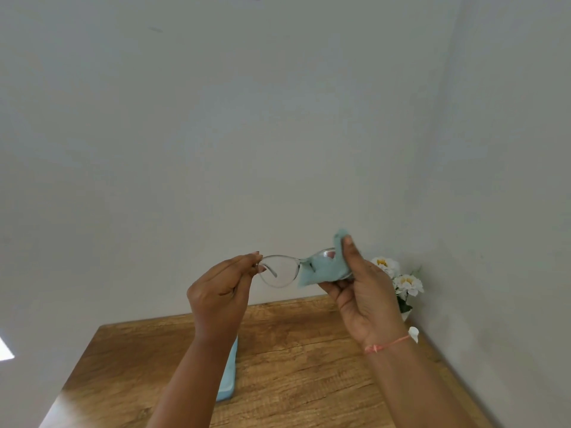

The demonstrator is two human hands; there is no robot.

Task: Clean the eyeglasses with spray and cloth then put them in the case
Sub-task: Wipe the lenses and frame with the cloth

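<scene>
I hold clear-framed eyeglasses (279, 271) up in front of the wall, above the wooden table (296, 359). My left hand (221, 295) pinches the frame's left end at the hinge. My right hand (361, 291) grips a light blue cloth (321, 270) wrapped over the right lens, thumb on the near side and fingers behind. A light blue case (227, 378) lies on the table below, mostly hidden by my left forearm. A white spray nozzle (414, 333) peeks out behind my right wrist; the rest of the bottle is hidden.
White flowers (401, 281) in a pot stand at the table's far right corner against the wall. Walls close the table in at the back and right. A pink thread bracelet circles my right wrist.
</scene>
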